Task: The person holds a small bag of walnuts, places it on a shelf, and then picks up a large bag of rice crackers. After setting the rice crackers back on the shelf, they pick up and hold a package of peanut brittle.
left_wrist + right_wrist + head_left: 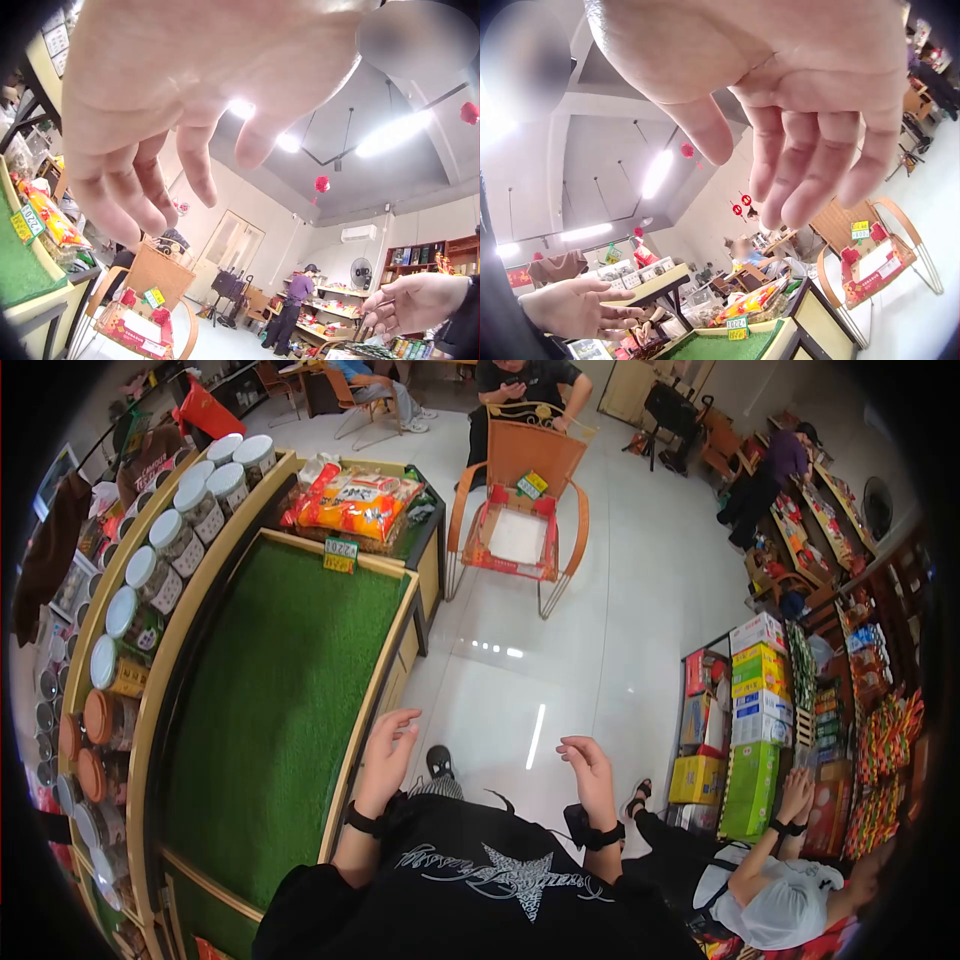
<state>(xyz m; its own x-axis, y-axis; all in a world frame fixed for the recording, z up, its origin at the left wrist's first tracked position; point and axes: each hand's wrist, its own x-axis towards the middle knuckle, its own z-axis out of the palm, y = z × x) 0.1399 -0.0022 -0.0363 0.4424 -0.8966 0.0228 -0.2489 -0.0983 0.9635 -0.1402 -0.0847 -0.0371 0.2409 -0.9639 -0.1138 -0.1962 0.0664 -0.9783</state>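
Both hands are raised in front of the black shirt, apart from each other, palms facing inward. The left hand (388,760) hangs beside the edge of the green-lined display bin (280,660) with fingers loosely bent and nothing in them. The right hand (592,780) is held over the floor, its fingers relaxed and also holding nothing. In the left wrist view the left hand (180,97) fills the top, fingers spread a little. In the right wrist view the right hand (780,97) hangs with slightly bent fingers.
An orange-brown armchair (533,455) holding a red box (500,568) stands ahead. Lidded jars (172,535) line the left shelf; packaged food (355,505) lies beyond the bin. Stacked cartons (760,700) and a person in white (775,895) are at the right.
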